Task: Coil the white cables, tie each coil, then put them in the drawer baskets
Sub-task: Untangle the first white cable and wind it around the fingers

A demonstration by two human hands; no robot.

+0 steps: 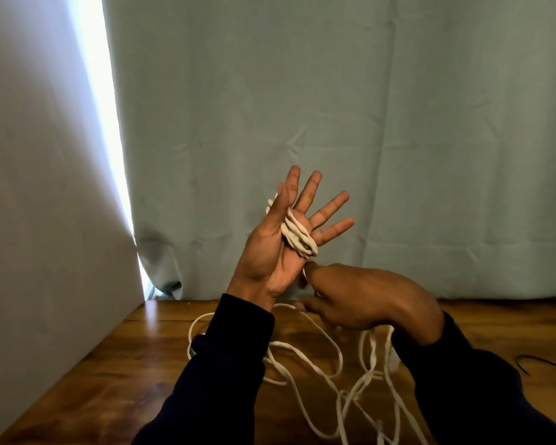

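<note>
The room is dimly lit; daylight is let in through the curtain (pixel 302 91) gap at left, blown out, and mirrored on the surface (pixel 148 319). Edges are bent.

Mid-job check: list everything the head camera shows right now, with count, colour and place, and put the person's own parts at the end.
white cable: at least one, white; several turns wound around the left palm, the rest in loose loops on the table; cannot tell if the loops are one cable or more
black cable: one, black, at the right edge of the table, only partly in view
table: one, brown wood, under the loops
curtain: one, pale green, behind the table
panel: one, white, at left, with a bright gap beside the curtain
left hand: raised, palm toward camera, fingers spread straight, dark sleeve
right hand: below the left, fingers curled, pinching the cable strand, dark sleeve
</note>
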